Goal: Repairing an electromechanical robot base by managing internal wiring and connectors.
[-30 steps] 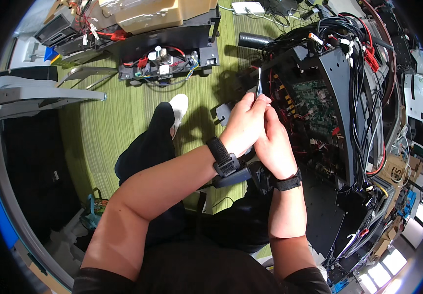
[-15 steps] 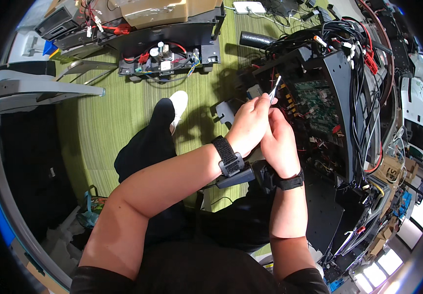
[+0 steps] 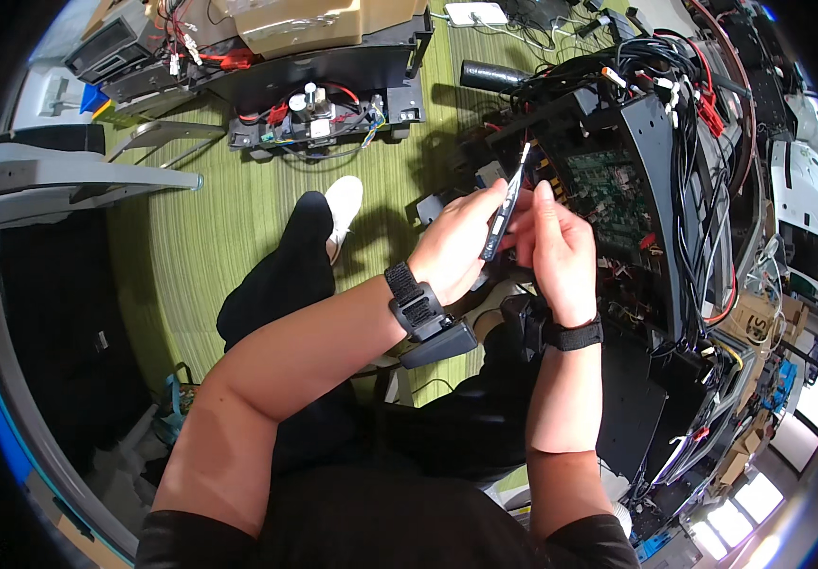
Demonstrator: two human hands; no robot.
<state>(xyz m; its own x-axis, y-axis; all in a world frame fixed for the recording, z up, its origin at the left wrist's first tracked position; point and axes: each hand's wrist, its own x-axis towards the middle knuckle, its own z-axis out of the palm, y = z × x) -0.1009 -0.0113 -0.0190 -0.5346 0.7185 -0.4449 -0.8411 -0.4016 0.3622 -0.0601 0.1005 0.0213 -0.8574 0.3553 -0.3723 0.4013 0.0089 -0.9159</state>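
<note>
Slim tool (image 3: 496, 230) seemingly between hands (image 3: 454, 239)

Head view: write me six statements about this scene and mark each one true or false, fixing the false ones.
1. The left hand holds a slim tool. True.
2. The slim tool's tip points back at the person's body. False: it points away from the body, toward the top of the picture.
3. Both wrists wear black straps. True.
4. The green circuit board is left of both hands. False: it is to their right, inside a black housing.
5. The white shoe is on the green floor. True.
6. The right hand wears a glove. False: it is bare.
</note>
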